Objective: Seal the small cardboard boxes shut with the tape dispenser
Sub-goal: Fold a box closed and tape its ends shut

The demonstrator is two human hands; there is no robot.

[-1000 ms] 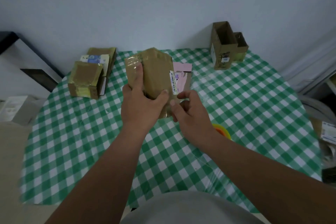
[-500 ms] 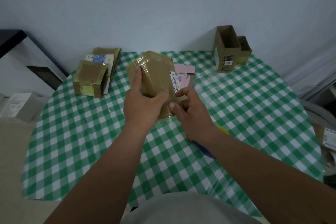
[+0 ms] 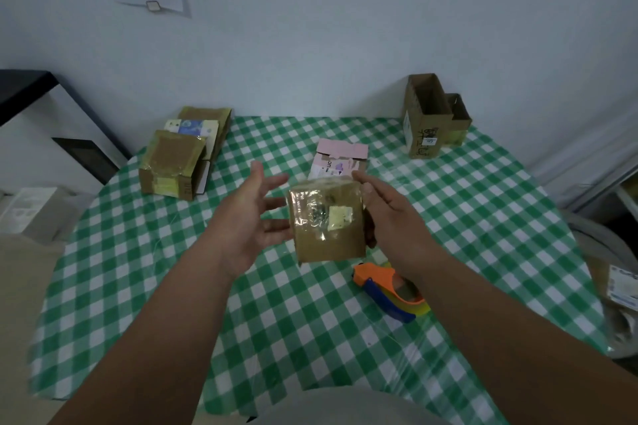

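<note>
A small cardboard box (image 3: 327, 222) is held up above the green-checked bench (image 3: 145, 272), with a taped face turned toward the camera, presumably so that the seal can be checked. It is gripped by the right hand (image 3: 390, 217), whose thumb is laid along the upper right edge while the other fingers are curled behind the box and mostly hidden. The left hand (image 3: 248, 217) is kept beside the box's left edge with its fingers (image 3: 276, 202) spread and relaxed; whether the fingertips touch the cardboard cannot be told. The tape dispenser (image 3: 390, 290) is laid on the bench just below the right wrist, within easy reach for the next strip. Taped boxes (image 3: 172, 164) are stacked at the far left, apparently set aside as finished, while open boxes (image 3: 429, 115) are stood by the wall at the far right, seemingly awaiting sealing. A pink-flapped box (image 3: 340, 160) lies behind the held one.
</note>
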